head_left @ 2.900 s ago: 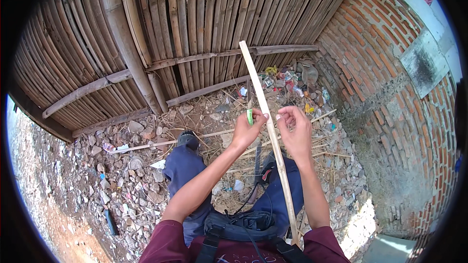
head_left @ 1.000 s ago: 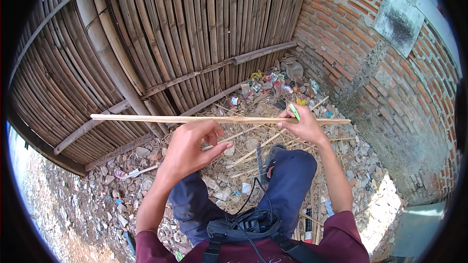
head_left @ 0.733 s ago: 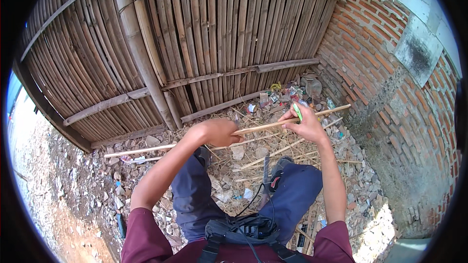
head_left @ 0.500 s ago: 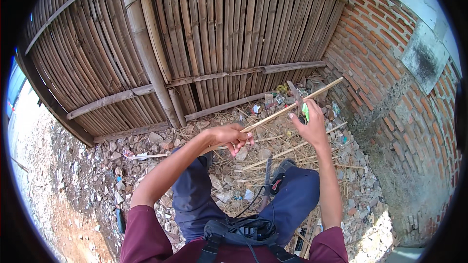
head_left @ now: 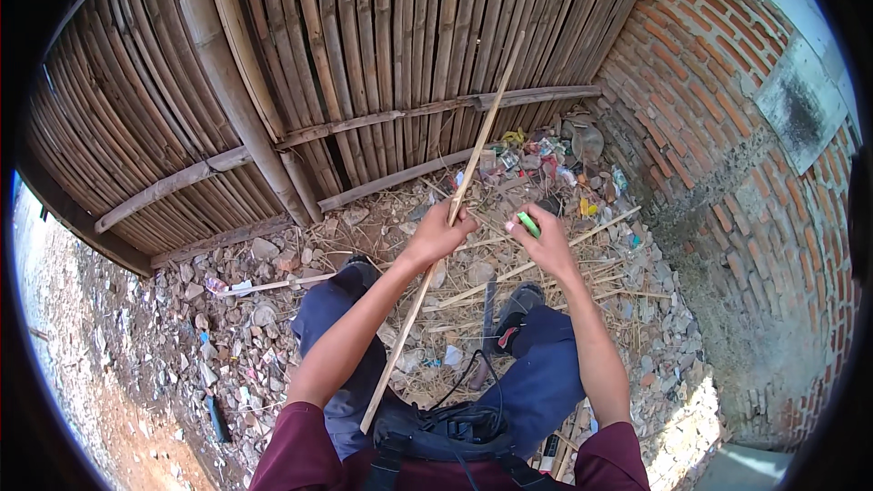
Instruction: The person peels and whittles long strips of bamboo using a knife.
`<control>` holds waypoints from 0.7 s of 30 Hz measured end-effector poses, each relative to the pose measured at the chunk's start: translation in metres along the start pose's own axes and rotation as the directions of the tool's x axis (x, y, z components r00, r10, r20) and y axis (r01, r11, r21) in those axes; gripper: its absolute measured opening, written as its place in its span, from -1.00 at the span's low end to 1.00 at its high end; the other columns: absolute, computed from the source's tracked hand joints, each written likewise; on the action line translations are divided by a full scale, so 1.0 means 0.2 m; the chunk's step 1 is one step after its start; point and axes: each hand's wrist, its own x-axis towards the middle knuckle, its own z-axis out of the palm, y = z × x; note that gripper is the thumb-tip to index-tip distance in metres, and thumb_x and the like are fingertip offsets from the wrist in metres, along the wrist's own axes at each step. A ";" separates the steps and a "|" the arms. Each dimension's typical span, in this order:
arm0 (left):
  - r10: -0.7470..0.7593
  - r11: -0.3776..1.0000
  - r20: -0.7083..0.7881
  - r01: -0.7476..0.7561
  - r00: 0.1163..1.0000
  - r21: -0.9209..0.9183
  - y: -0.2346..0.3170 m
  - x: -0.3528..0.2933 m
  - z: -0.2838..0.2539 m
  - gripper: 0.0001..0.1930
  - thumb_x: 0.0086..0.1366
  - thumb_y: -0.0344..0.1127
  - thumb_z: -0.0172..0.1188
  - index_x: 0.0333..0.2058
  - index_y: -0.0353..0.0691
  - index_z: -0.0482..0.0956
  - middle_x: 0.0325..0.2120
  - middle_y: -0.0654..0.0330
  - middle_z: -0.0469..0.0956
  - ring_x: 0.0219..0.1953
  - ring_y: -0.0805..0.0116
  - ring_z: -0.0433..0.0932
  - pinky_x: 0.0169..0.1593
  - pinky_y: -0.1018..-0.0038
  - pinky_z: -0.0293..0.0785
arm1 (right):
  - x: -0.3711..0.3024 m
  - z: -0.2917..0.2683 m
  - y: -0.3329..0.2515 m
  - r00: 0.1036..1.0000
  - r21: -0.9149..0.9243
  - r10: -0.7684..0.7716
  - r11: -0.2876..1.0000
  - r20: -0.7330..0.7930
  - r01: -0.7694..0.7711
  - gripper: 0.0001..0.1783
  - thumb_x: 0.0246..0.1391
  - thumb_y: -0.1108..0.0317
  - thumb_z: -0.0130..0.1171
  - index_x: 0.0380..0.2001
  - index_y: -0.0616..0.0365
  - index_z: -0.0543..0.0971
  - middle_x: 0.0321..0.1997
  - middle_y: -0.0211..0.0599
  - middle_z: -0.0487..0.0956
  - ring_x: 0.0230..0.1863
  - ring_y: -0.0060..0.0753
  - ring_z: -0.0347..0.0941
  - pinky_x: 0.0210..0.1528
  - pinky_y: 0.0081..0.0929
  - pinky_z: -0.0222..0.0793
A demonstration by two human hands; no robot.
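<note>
A long, pale bamboo strip (head_left: 485, 141) slants from near my lap up across the bamboo wall. My left hand (head_left: 438, 238) is closed round it near its middle. To the right, my right hand (head_left: 544, 245) is closed on a knife with a bright green handle (head_left: 527, 224). The knife's blade is hard to make out against the littered ground. A small gap separates my right hand from the strip.
A bamboo-slat wall (head_left: 364, 36) stands ahead, meeting a brick wall (head_left: 700, 118) on the right. Rubble and litter (head_left: 546, 159) cover the ground. More pale strips (head_left: 482, 287) lie between and beyond my feet. A dark blue object (head_left: 218, 419) lies at left.
The bamboo strip has swung from a rightward slant to a steeper one, its near end now by my lap. My right hand has come down and left with the knife, off the strip.
</note>
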 end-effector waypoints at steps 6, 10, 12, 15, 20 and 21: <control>0.107 0.950 -0.115 -0.067 0.988 0.304 -0.02 -0.02 0.08 -0.66 0.12 -0.20 0.45 -0.42 -0.32 0.48 -0.56 0.11 0.50 -0.48 0.19 0.54 -0.33 0.19 0.47 | 0.06 0.18 -0.02 0.999 -0.048 -0.033 0.998 0.023 0.034 -0.72 0.18 0.35 0.29 -0.06 0.14 0.58 -0.37 0.04 0.67 -0.25 0.26 0.65 -0.21 -0.01 0.49; 0.081 0.949 -0.099 -0.046 0.992 0.310 0.04 -0.07 0.08 -0.68 0.11 -0.28 0.38 -0.27 -0.43 0.59 -0.49 -0.19 0.64 -0.33 -0.17 0.72 -0.16 0.07 0.60 | 0.13 0.21 -0.11 0.995 -0.136 -0.016 0.990 0.096 0.029 -0.74 0.23 0.44 0.14 -0.03 0.21 0.59 -0.31 0.12 0.67 -0.21 0.35 0.62 -0.14 0.11 0.49; 0.083 0.952 -0.079 -0.056 0.993 0.302 0.05 -0.07 0.08 -0.67 0.12 -0.29 0.37 -0.23 -0.44 0.61 -0.49 -0.18 0.64 -0.34 -0.16 0.72 -0.16 0.06 0.60 | 0.14 0.22 -0.07 0.996 -0.187 -0.023 0.982 0.088 0.039 -0.74 0.21 0.44 0.12 -0.05 0.23 0.60 -0.33 0.13 0.65 -0.21 0.35 0.61 -0.15 0.08 0.48; 0.106 0.960 -0.084 -0.080 0.991 0.269 0.08 -0.09 0.09 -0.65 0.19 -0.30 0.36 -0.11 -0.43 0.64 -0.47 -0.17 0.64 -0.34 -0.12 0.71 -0.17 0.08 0.58 | 0.15 0.26 -0.01 0.991 -0.224 -0.130 0.965 0.043 0.136 -0.78 0.15 0.47 0.12 -0.14 0.25 0.61 -0.37 0.13 0.63 -0.24 0.35 0.60 -0.18 0.08 0.47; 0.114 0.989 -0.056 -0.108 0.992 0.098 0.14 -0.15 0.04 -0.67 0.29 -0.25 0.39 -0.44 -0.37 0.49 -0.64 0.06 0.41 -0.54 0.20 0.41 -0.37 0.17 0.39 | 0.16 0.27 -0.07 0.951 -0.228 -0.308 0.927 -0.014 0.297 -0.85 0.01 0.47 0.17 -0.31 0.22 0.61 -0.39 0.09 0.61 -0.31 0.37 0.57 -0.27 0.10 0.45; 0.114 0.989 -0.057 -0.108 0.992 0.103 0.14 -0.15 0.03 -0.67 0.29 -0.25 0.39 -0.44 -0.37 0.49 -0.64 0.06 0.41 -0.54 0.20 0.41 -0.37 0.17 0.39 | 0.15 0.27 -0.09 0.956 -0.248 -0.294 0.926 -0.005 0.284 -0.84 -0.03 0.47 0.17 -0.32 0.20 0.61 -0.40 0.07 0.62 -0.32 0.35 0.57 -0.28 0.10 0.45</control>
